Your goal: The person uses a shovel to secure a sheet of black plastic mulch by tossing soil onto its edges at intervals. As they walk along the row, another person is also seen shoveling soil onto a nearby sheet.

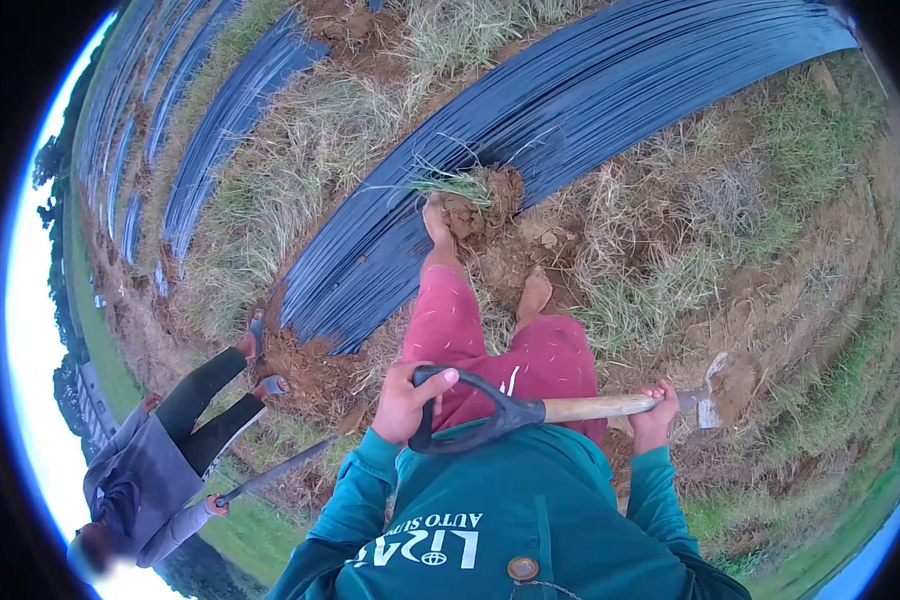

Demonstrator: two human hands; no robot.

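The left hand (404,402) is closed, its fingers curled and its thumb pointing across toward the right side. The right hand (656,410) is also closed, fingers wrapped inward. Both forearms reach forward from the torso, held well apart, wrists bare.

You have two hands, one left hand (405,405) and one right hand (656,410), two bare feet (437,222), and one shovel (590,406). Near you, count one other person (160,480), with two sandals (273,385) and one long-handled tool (275,473). You have one broad dark sheet strip (590,110) nearest your feet; the farther strips (220,130) number several, too crowded to count exactly. One round disc (522,568) lies on your one teal shirt (510,480).
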